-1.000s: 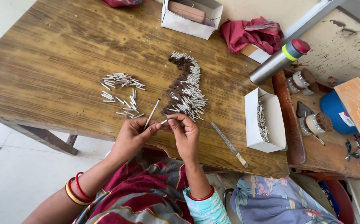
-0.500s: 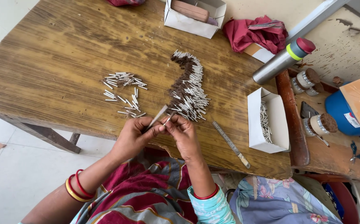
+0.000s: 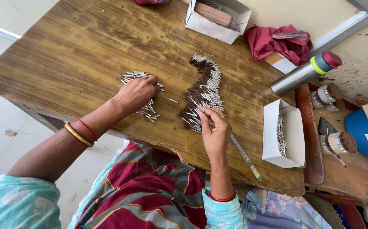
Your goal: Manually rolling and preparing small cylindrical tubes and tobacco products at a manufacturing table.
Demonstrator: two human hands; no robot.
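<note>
Left hand [image 3: 138, 93] rests palm-down on the pale sticks [image 3: 143, 94] near the table's [image 3: 65, 55] front edge, grip unclear; right hand [image 3: 215, 129], fingers pinched, picks from the mid-table tipped pile [image 3: 203, 91]. Step, seemingly: fetching the next pair.

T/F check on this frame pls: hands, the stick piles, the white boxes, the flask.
1. The left hand rests on the small pile of plain white sticks. True.
2. The right hand is at the near end of the long pile of brown-tipped sticks. True.
3. The two hands are pressed together over one stick. False: they are apart, each at a different pile.
4. The open white box by the right hand is empty. False: it holds some thin white sticks.
5. The steel flask stands upright. False: it lies tilted on its side, red cap pointing away.
6. A red cloth lies at the far side of the wooden table. True.
</note>
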